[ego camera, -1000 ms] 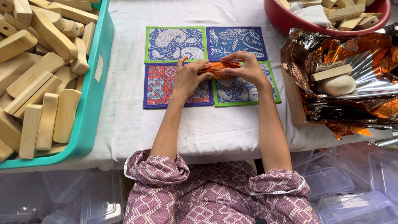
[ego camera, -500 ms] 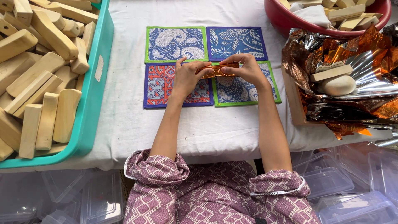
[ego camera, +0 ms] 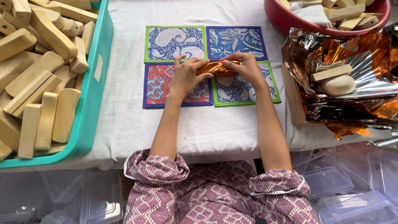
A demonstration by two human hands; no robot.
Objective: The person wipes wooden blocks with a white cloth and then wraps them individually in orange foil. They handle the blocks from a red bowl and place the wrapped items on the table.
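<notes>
An orange foil bundle [ego camera: 217,67] is held at its ends by the left hand [ego camera: 185,77] and right hand [ego camera: 245,66], each grip clenched on it. It is kept over four patterned mats [ego camera: 174,43] laid mid-table [ego camera: 124,120], between a teal bin [ego camera: 93,83] at the left edge and loose foil [ego camera: 369,54] at the right.

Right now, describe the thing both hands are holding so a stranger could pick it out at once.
On the white-clothed table, between the teal crate of wooden blocks and the foil heap, lie four patterned cloth mats. Over their middle, the left hand and right hand pinch a small oblong bundle. Unlike the flat mats, it is wrapped in shiny orange foil.
</notes>
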